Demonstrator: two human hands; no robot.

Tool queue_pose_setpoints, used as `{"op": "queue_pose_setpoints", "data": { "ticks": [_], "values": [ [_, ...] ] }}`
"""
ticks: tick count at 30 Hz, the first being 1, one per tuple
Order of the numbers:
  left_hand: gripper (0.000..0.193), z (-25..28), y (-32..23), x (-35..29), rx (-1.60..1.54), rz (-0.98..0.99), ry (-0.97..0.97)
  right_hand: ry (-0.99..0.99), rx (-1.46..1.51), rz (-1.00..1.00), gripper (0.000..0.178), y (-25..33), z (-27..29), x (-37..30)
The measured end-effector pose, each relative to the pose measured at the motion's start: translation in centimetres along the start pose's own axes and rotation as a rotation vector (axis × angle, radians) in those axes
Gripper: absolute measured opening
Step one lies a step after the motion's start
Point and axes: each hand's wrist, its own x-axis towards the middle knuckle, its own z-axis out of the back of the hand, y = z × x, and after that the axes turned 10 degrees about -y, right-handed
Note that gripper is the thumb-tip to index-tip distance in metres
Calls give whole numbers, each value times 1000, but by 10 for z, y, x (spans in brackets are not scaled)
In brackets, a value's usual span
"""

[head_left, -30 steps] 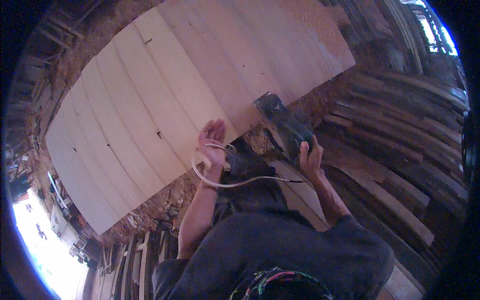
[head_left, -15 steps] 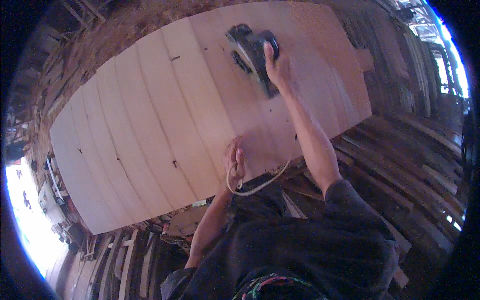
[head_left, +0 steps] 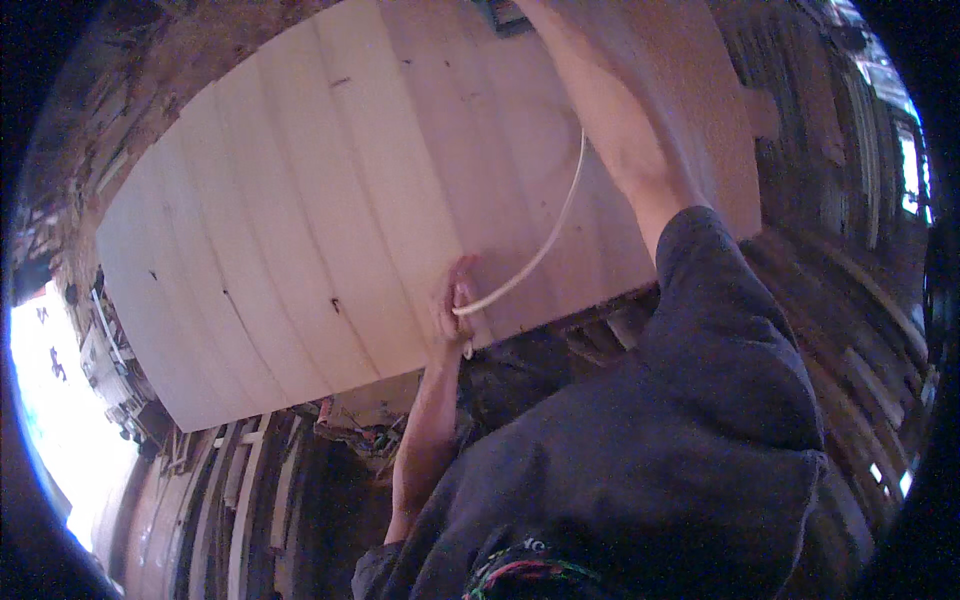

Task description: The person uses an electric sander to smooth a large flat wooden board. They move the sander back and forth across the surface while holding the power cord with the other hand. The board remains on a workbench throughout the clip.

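Note:
A white cord (head_left: 548, 235) curves from beside my right forearm down to my left hand (head_left: 455, 300). The left fingers close around the cord near the close edge of a wide panel of joined wooden boards (head_left: 300, 200), and a short end of cord hangs below them. My right forearm (head_left: 620, 120) stretches far across the panel; its hand lies past the upper edge of the picture. Next to the wrist only a corner of a dark green handheld power tool (head_left: 508, 18) shows, at the panel's far side. Whether it is a sander or a planer I cannot tell.
Long timber strips (head_left: 240, 490) lie at the lower left, and more stacked boards (head_left: 840, 320) fill the right. Brown shavings or scraps (head_left: 130, 110) cover the ground beyond the panel. Bright openings stand at both sides.
My right arm has pushed the power tool away, mostly past the top edge. The cord is now drawn out across the panel. My left hand stays near the close edge, still holding it.

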Motion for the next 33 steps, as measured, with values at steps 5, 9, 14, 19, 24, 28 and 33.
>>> {"op": "queue_pose_setpoints", "data": {
  "ticks": [5, 9, 14, 19, 24, 28, 33],
  "values": [
    [61, -9, 2, 16, 68, -30, 13, -62, 209, 78, 56, -9, 91, -76],
    [65, -6, -1, 18, 108, -123, -18, -80, 303, 65, 54, -19, 191, -191],
    [65, -8, -19, 22, 144, -210, -17, 46, -13, -114, 45, -29, 360, -390],
    [57, -17, -4, 28, 115, -270, -2, -34, -97, -198, 33, -73, 451, -545],
    [54, -21, 7, 35, 284, -412, -23, -45, -47, -177, 33, -53, 449, -511],
    [49, -21, -12, 28, 353, -432, 29, -67, -160, -102, 39, -85, 397, -460],
    [45, -13, 6, 36, 410, -480, 67, -28, 46, -134, 46, -41, 312, -310]
  ]
}}
